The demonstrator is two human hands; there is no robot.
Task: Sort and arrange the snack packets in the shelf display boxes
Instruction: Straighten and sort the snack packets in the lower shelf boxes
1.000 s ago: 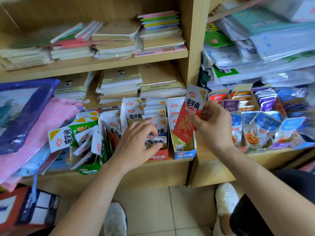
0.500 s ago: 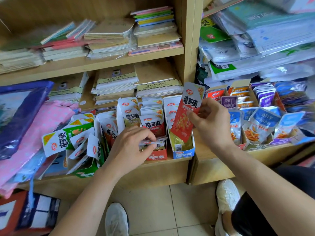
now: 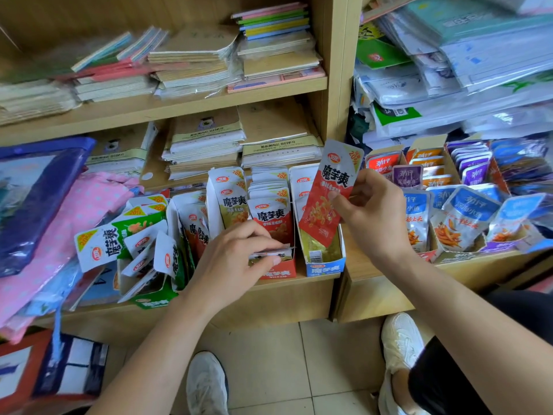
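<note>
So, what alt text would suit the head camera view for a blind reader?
A person's right hand holds up a red snack packet over a blue display box, while the left hand pinches a flat packet at the red display box beside it. Stacked notebooks fill the shelves above.

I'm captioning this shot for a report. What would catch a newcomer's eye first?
The red packet held up by the right hand at centre, above the blue box. Next, the left hand pinching a thin packet over the red box, and the green box of jumbled packets at left.
</note>
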